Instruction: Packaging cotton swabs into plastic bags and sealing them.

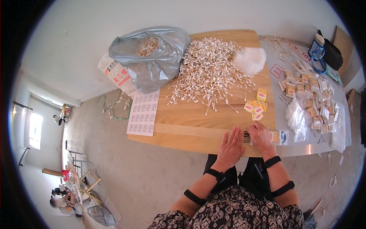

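Near the front edge of the wooden table, a narrow row of cotton swabs [247, 138] lies between my hands, with a clear plastic pack with a yellow card [274, 136] at its right end. My left hand [230, 148] lies flat with fingers stretched out, its edge against the swabs' left side. My right hand [260, 137] is closed with its fingertips down at the swabs; what it pinches is mostly hidden under it. Several yellow cards [256, 108] lie just beyond. Farther back spreads a large heap of loose cotton swabs [209, 68].
A grey plastic bag [160, 68] holding swabs stands back left by a printed sheet [143, 113]. On the right are a pile of filled packs [314, 95], empty clear bags [298, 118] and a bottle [317, 46]. White fluff [250, 61] sits behind. Another person works far left.
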The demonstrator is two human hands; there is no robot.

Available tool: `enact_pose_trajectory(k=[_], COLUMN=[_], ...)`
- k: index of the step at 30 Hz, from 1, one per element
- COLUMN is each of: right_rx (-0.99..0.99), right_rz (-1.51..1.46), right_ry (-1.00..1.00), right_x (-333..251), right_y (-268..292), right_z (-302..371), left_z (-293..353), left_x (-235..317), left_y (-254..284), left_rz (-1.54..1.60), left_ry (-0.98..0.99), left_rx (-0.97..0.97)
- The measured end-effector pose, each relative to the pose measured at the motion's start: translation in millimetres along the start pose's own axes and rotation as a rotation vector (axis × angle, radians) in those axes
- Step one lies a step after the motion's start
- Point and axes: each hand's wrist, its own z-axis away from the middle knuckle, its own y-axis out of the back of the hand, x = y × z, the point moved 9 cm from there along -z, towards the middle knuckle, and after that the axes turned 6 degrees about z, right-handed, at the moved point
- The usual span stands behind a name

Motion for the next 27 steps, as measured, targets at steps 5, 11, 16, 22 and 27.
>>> enact_pose_trajectory(k=[5,11,16,22,27], right_rx=[0.061,-0.007,-0.042,0.308,0.498], right_rz=[0.046,0.042,0.032,-0.417,-0.975], right_ry=[-0.037,0.040,0.027,-0.385,-0.602], right_x=[0.0,2.5,-4.7,25.9,32.6], right_y=[2.0,-2.0,8.8,3.9,-25.9], right_z=[-5.1,-0.2,7.6,30.9,39.5], left_z=[-0.8,0.8,-3.6,-9.7,-32.0], left_x=[-0.3,2.8,5.7,-37.3,-52.1], left_y=[1.3,1.8,-3.6,-4.9,-6.0], left_rz=[0.004,0.023,0.019,0.457,1.009], left_ry=[0.000,0.001,-0.015,0.067,0.198], left_rx=[0.013,0.038,0.036,0.381,0.428])
